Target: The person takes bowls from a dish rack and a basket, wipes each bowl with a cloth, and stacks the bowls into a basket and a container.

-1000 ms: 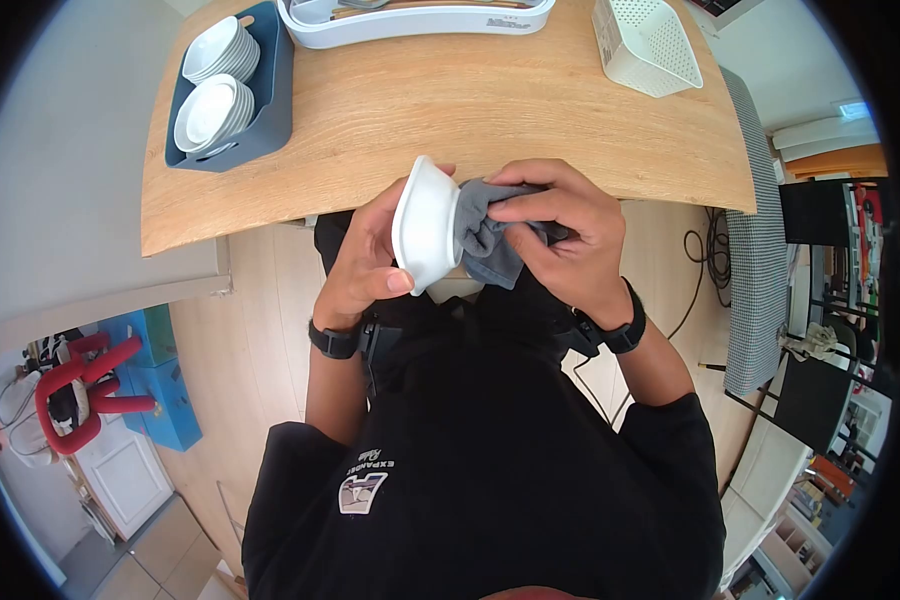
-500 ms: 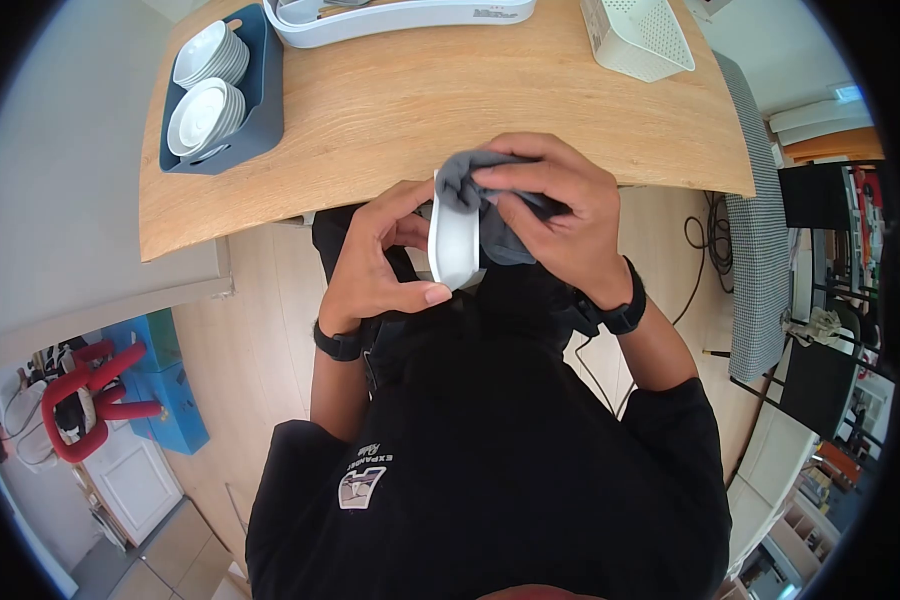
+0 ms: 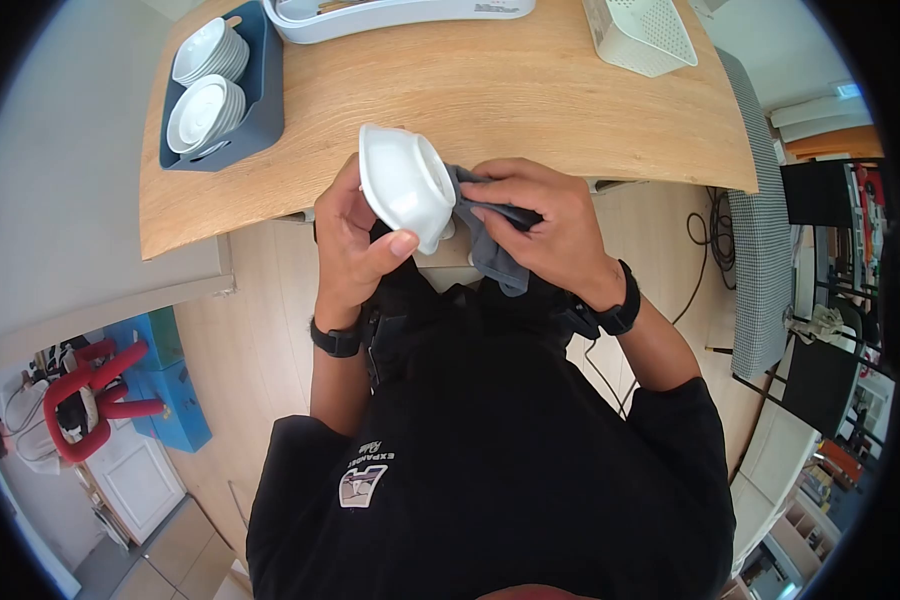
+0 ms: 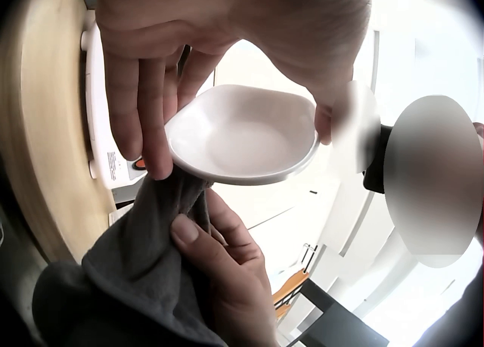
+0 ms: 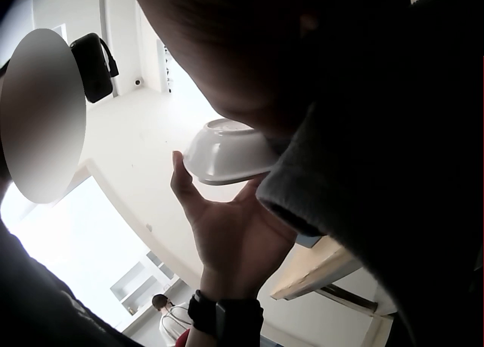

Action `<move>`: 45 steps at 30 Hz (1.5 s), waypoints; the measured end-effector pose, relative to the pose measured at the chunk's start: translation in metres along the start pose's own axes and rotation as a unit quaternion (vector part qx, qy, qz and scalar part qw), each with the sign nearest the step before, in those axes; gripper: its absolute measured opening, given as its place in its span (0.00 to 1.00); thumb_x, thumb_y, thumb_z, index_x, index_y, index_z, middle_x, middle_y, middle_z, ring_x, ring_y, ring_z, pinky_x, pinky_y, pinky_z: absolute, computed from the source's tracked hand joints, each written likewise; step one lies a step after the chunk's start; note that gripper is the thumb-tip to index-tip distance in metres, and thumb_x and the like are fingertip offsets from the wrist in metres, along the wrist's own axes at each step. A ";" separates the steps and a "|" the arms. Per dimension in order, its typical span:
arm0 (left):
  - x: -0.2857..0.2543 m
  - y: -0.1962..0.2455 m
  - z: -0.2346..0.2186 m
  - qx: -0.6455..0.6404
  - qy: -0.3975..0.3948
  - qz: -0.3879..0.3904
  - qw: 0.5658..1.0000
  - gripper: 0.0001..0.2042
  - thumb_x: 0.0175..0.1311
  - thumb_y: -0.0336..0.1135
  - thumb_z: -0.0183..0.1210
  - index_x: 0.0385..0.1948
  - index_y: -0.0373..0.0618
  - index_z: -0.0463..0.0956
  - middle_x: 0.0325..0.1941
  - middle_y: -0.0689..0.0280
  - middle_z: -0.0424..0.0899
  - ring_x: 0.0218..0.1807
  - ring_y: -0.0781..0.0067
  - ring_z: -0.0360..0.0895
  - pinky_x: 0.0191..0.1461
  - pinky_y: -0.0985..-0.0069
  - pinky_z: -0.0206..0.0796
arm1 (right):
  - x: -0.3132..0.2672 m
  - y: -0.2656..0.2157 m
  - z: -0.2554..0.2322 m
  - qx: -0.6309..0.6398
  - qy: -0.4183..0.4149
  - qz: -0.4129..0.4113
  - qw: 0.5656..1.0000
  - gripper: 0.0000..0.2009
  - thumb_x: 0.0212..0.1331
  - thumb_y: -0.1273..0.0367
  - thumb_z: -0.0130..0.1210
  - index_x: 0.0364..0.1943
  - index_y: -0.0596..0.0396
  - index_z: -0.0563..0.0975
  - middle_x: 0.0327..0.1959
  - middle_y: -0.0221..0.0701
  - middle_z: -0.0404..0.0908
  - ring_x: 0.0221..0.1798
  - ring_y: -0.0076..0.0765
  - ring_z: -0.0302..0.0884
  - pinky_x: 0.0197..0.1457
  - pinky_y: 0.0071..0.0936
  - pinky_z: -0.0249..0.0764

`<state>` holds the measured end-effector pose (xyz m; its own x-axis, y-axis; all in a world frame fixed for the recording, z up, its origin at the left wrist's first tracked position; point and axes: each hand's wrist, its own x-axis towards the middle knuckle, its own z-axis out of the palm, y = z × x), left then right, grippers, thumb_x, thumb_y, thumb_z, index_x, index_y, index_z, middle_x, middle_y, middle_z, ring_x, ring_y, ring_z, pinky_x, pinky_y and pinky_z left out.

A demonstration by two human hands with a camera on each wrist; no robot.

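Note:
A white bowl (image 3: 395, 185) is tilted on its side above the table's near edge, its outside and foot facing right. My left hand (image 3: 345, 255) grips it by the rim, thumb on the near side and fingers on the far side. In the left wrist view the smooth inside of the bowl (image 4: 242, 131) shows. My right hand (image 3: 555, 220) pinches a bunched dark grey cloth (image 3: 498, 262) right at the bowl's foot, with the loose part hanging down. Seen from the right wrist, the cloth (image 5: 299, 180) overlaps part of the bowl (image 5: 223, 161).
On the wooden table (image 3: 450, 95), a blue-grey bin (image 3: 260, 130) at the left holds stacked white bowls (image 3: 215, 50). A white tray (image 3: 400, 22) with utensils stands at the back, and a perforated white basket (image 3: 645, 50) at the back right. Cables (image 3: 712, 240) lie on the floor at right.
The bowl has moved left and away from the body, and turned so that its foot shows. The cloth has slipped from the far rim to the foot, with more of it hanging down.

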<state>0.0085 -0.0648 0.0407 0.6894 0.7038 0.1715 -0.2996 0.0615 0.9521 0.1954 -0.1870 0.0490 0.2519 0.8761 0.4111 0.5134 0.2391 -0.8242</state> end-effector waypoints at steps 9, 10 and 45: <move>0.003 -0.021 -0.013 0.075 0.027 -0.027 0.996 0.42 0.49 0.38 0.77 0.68 0.33 0.67 0.56 0.59 0.75 0.47 0.68 0.84 0.52 0.72 0.79 | 0.004 -0.008 -0.005 0.006 -0.039 -0.073 0.997 0.14 0.47 0.84 0.63 0.38 0.54 0.88 0.44 0.36 0.87 0.39 0.37 0.87 0.41 0.26 0.81; 0.003 -0.024 -0.016 0.077 0.027 -0.024 0.996 0.42 0.49 0.38 0.77 0.68 0.33 0.67 0.56 0.59 0.75 0.47 0.68 0.84 0.52 0.72 0.79 | 0.005 -0.007 -0.006 0.003 -0.040 -0.091 0.995 0.15 0.46 0.84 0.62 0.38 0.54 0.88 0.44 0.36 0.87 0.39 0.37 0.87 0.40 0.26 0.81; -0.011 -0.010 -0.008 -0.022 -0.108 -0.061 0.992 0.54 0.37 0.53 0.79 0.68 0.28 0.65 0.61 0.54 0.77 0.61 0.62 0.80 0.66 0.68 0.69 | 0.019 0.003 -0.008 -0.029 0.034 -0.049 0.998 0.14 0.46 0.86 0.61 0.37 0.58 0.86 0.44 0.37 0.86 0.41 0.37 0.87 0.42 0.25 0.80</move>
<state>-0.0014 -0.0672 0.0274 0.8463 0.5212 0.1102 -0.2302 0.1712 0.9580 0.2077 -0.1732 0.0574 0.2514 0.8187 0.5162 0.5848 0.2965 -0.7551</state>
